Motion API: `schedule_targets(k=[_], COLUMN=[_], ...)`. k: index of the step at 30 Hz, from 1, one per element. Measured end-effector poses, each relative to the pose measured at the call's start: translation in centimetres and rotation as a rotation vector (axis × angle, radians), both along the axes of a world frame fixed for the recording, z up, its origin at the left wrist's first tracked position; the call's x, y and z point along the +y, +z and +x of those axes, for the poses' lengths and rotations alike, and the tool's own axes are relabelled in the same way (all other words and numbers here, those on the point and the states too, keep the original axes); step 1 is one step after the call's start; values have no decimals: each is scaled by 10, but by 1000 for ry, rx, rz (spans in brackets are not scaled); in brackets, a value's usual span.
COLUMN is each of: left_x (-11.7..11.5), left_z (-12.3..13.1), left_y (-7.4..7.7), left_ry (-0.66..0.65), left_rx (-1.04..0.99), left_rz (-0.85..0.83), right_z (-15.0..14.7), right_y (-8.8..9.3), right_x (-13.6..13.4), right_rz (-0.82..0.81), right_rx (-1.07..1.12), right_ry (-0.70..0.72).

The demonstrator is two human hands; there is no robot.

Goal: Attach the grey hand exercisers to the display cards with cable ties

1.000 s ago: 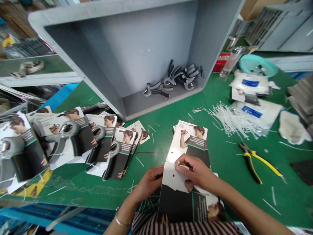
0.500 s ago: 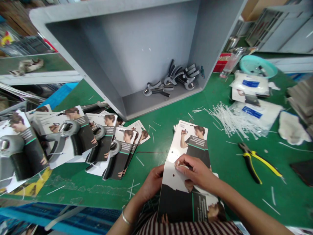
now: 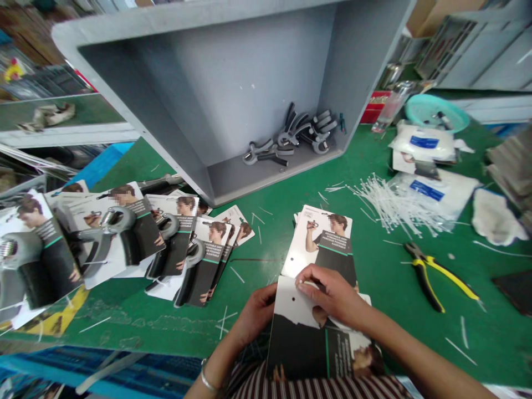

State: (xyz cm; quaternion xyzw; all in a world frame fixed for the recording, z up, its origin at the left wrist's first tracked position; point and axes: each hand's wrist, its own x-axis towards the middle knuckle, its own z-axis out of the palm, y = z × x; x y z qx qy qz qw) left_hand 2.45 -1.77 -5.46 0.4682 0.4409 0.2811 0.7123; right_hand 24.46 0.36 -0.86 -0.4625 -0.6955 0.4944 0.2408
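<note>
A black-and-white printed cardboard card [image 3: 297, 343] lies sideways at lower centre, its long axis apparently crosswise, the printed head end pointing right. It overlaps an upright-facing stack of matching cards [image 3: 320, 238]. The left hand [image 3: 258, 313], curled around the left edge, seems to brace it, its grip hidden. That presumably frees the right hand [image 3: 328, 291], thumb and forefinger drawn together at the far edge, near a small round punched hole [image 3: 293, 299]; what they pinch cannot be told.
</note>
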Motion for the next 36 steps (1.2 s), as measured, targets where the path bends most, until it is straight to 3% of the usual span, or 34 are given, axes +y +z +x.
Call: schedule_targets(k=[11, 18, 23, 27, 30, 36], left_x=[-4, -12, -11, -10, -13, -21], left_z=[-9, -31, -8, 10, 10, -2], left_y=[5, 21, 25, 28, 31, 33], left_ry=[63, 175, 114, 29, 34, 39], left_rx=[-53, -51, 20, 26, 52, 102], left_rz=[-14, -47, 116, 382, 513, 623], right_z=[1, 2, -5, -1, 3, 0], right_y=[11, 12, 12, 21, 24, 17], right_x=[-6, -14, -15, -18, -23, -29], right_rz=[21, 48, 58, 82, 112, 219], right_rx=[-3, -21, 11, 56, 90, 132], right_ry=[-55, -47, -33, -2, 10, 23])
